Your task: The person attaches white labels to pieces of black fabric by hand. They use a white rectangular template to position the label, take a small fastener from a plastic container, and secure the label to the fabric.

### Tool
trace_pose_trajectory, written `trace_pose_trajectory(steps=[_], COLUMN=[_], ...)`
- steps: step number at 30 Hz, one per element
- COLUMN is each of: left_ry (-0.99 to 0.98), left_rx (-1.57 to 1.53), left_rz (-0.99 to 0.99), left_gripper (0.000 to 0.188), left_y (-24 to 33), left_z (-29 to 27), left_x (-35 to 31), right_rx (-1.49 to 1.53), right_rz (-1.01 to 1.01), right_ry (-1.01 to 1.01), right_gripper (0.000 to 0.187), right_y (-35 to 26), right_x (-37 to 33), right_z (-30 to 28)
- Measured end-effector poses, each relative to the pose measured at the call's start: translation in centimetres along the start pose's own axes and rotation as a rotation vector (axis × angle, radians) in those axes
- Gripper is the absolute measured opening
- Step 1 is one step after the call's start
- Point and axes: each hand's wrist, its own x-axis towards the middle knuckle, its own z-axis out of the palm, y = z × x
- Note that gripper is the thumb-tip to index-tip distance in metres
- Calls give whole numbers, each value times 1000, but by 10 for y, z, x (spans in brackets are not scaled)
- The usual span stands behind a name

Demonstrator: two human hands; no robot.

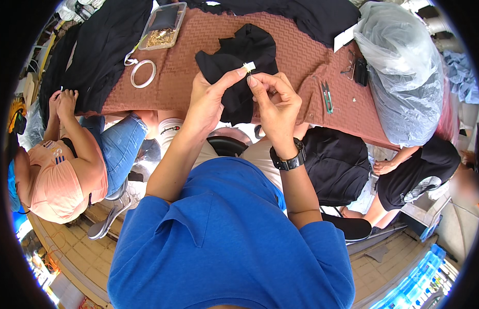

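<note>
Over the near edge of a brown patterned table cover [296, 46], a piece of black cloth [250, 44] is held up in front of me. A small white label [249, 67] shows at the cloth beside my left thumb. My left hand [207, 100] is closed on the cloth just under that label, its thumb stretched along the fabric. My right hand [275, 98] pinches thumb and forefinger together right by the label. Whatever is between those fingertips is too small and dark to name. A black watch sits on my right wrist.
Green-handled thread snips [327, 98], glasses [348, 64] and a large plastic-wrapped bundle [404, 72] lie to the right. A white ring-shaped roll [143, 73] and a clear box of brass-coloured pins [165, 28] are left. Co-workers sit on both sides; the left one [67, 175] handles black fabric.
</note>
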Motion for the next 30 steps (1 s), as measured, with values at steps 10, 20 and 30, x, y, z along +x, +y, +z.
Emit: trace_pose_trajectory(steps=[10, 20, 30], left_ry=[-17, 4, 9], left_rx=[70, 102, 256], left_rz=[-1, 101, 204], left_gripper=[25, 12, 14], left_y=[-2, -5, -16], left_z=[-7, -6, -4], left_x=[2, 5, 13], right_rx=[187, -393, -319], right_rz=[84, -199, -471], right_ry=[-79, -204, -204], right_gripper=[17, 22, 5], right_y=[2, -33, -45], right_x=[-3, 28, 51], right_z=[-2, -28, -21])
